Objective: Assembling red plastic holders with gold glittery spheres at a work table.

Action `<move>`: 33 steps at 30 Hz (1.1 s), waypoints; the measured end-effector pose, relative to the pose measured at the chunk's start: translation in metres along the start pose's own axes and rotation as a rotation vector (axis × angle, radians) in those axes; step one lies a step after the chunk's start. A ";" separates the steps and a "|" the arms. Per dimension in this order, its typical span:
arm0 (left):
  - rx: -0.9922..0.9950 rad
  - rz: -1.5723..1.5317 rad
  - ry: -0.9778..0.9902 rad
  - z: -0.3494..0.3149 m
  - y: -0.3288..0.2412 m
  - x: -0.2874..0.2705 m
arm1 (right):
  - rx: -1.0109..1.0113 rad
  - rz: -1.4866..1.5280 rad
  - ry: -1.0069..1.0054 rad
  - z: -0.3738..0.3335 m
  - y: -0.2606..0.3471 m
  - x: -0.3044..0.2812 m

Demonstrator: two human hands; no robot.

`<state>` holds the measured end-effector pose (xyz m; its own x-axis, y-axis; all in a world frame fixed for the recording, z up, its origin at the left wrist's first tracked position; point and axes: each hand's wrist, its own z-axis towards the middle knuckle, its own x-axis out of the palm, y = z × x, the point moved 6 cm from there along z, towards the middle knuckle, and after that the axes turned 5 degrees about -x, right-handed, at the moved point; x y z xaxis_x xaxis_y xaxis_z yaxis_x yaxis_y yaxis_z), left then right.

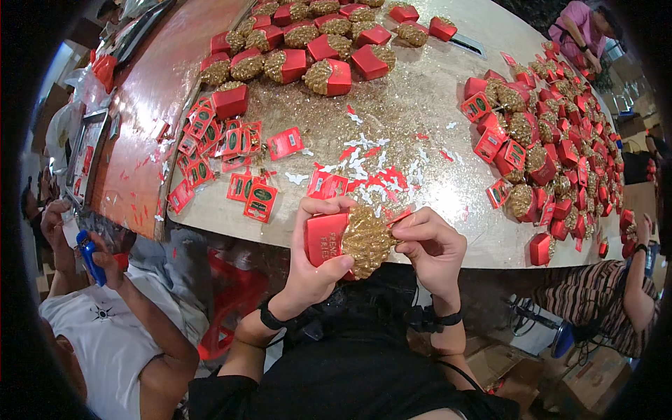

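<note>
My left hand (pixel 299 283) is wrapped round a red and gold glitter ornament (pixel 367 241) shaped like a box of fries. Its red base lies in my palm, and the gold ridged top points right. At the gold end, my right hand (pixel 435 252) has thumb and forefinger pinched together. A bit of red shows by those fingertips, but what they grip is too small to make out. Just beyond my hands on the table lie red cards (pixel 327 184) and a scatter of red and white scraps (pixel 378 171).
Many similar ornaments are heaped at the right (pixel 560 154) and grouped at the far side (pixel 294 63). Red tag cards (pixel 260 201) lie left of centre on the glitter-strewn table (pixel 434 91). A person in a white top (pixel 119 329) holds a blue tool (pixel 91 259) at left; others stand right.
</note>
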<state>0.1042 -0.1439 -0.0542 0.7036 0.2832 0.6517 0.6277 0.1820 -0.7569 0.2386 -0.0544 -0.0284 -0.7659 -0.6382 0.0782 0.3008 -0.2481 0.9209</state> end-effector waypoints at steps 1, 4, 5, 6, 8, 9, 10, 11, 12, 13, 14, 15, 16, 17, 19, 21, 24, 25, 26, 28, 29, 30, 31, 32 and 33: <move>0.016 0.014 -0.002 -0.001 0.000 0.000 | -0.005 -0.006 -0.018 -0.001 0.000 0.000; 0.105 0.127 0.032 -0.003 0.001 -0.004 | 0.025 0.012 -0.055 -0.009 -0.007 -0.002; 0.175 0.226 0.071 -0.005 -0.001 -0.002 | 0.026 0.014 -0.052 -0.010 -0.006 -0.001; 0.192 0.283 0.018 -0.009 -0.003 -0.002 | 0.023 0.003 -0.073 -0.011 -0.007 0.000; 0.268 0.323 0.035 -0.009 -0.002 0.000 | 0.022 -0.007 -0.092 -0.010 -0.006 0.001; 0.344 0.367 0.049 -0.012 -0.005 0.001 | 0.004 -0.055 -0.077 -0.009 -0.003 0.003; 0.407 0.444 0.051 -0.015 -0.007 0.002 | -0.015 -0.103 -0.062 -0.008 0.000 0.005; 0.408 0.446 0.046 -0.015 -0.007 0.000 | -0.013 -0.098 -0.057 -0.009 0.002 0.005; 0.404 0.427 0.098 -0.015 -0.007 0.000 | 0.025 -0.057 -0.026 -0.009 0.001 0.007; 0.400 0.408 0.151 -0.015 -0.006 0.000 | 0.064 -0.014 0.006 -0.010 -0.001 0.008; 0.376 0.309 0.154 -0.014 0.000 -0.005 | 0.061 -0.009 0.012 -0.010 -0.001 0.007; 0.376 0.310 0.154 -0.012 -0.005 -0.006 | 0.039 -0.047 0.049 -0.012 -0.001 0.006; 0.369 0.491 0.188 -0.008 -0.010 -0.005 | 0.017 -0.085 0.087 -0.012 0.001 0.005; 0.359 0.672 0.221 -0.004 -0.015 -0.002 | -0.007 -0.180 0.071 -0.009 0.007 -0.002; 0.292 0.808 0.077 0.005 -0.032 -0.013 | -0.148 -0.394 -0.031 -0.003 0.028 -0.026; 0.366 1.120 -0.396 -0.001 -0.048 -0.056 | -0.302 -1.011 -0.417 -0.003 0.071 -0.075; 0.455 1.670 -0.707 -0.002 -0.070 -0.069 | -0.215 -1.280 -0.873 -0.011 0.085 -0.112; 0.376 1.821 -0.735 -0.006 -0.069 -0.080 | -0.167 -1.275 -0.952 -0.013 0.075 -0.101; 0.288 1.968 -0.761 -0.008 -0.067 -0.089 | -0.122 -1.218 -0.792 -0.011 0.058 -0.084; 0.271 1.873 -0.746 -0.001 -0.064 -0.088 | 0.091 -1.092 -0.469 -0.020 0.022 -0.063; 0.244 1.789 -0.732 -0.002 -0.062 -0.090 | 0.259 -0.993 -0.290 -0.027 0.000 -0.051; 0.243 1.790 -0.729 -0.003 -0.060 -0.087 | 0.273 -0.816 -0.166 -0.024 -0.008 -0.030; 0.269 1.641 -0.696 -0.001 -0.057 -0.083 | 0.283 -0.643 -0.048 -0.020 -0.015 -0.011; 0.292 1.491 -0.661 0.001 -0.054 -0.078 | 0.285 -0.650 -0.056 -0.017 -0.017 -0.005; 0.292 1.496 -0.665 -0.003 -0.058 -0.072 | 0.134 -0.648 0.039 -0.011 -0.014 0.010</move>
<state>0.0183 -0.1772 -0.0574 0.2831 0.6700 -0.6863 -0.5596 -0.4658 -0.6855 0.2334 -0.0652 -0.0451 -0.7462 -0.4164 -0.5194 -0.2898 -0.4992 0.8166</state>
